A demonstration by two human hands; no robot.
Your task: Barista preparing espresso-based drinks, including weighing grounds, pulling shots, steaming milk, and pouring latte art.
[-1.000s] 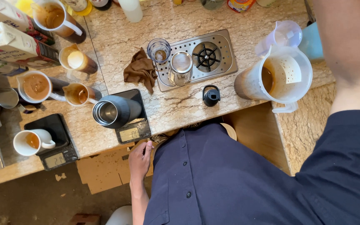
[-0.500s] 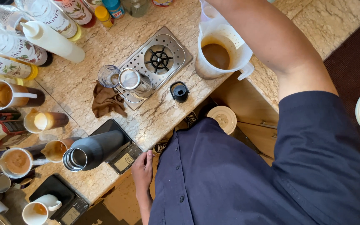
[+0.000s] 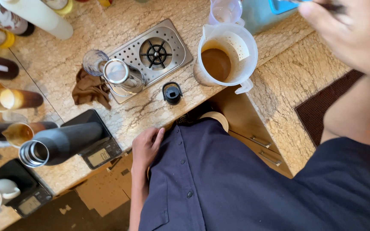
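My left hand (image 3: 146, 145) rests against the front edge of the stone counter (image 3: 275, 85), beside my dark blue shirt, fingers loose and holding nothing. My right hand (image 3: 356, 34) is raised, blurred, at the upper right, above and to the right of a clear plastic pitcher (image 3: 240, 40) of brown liquid. Its fingers are closed on a thin dark utensil (image 3: 328, 6) that runs off the top edge. A small black bottle cap (image 3: 172, 93) lies on the counter between the pitcher and my left hand.
A metal rinser tray (image 3: 172, 40) holds a steel cup (image 3: 120, 77), with a glass (image 3: 94, 62) and a brown cloth (image 3: 90, 90) beside it. An open black flask (image 3: 61, 145) stands on a scale (image 3: 101, 152). Several cups of milky coffee crowd the left. A blue container (image 3: 266, 15) sits at the back.
My right arm has lifted away from the pitcher to the upper right. The view has swung and come closer. My left hand stays at the counter edge.
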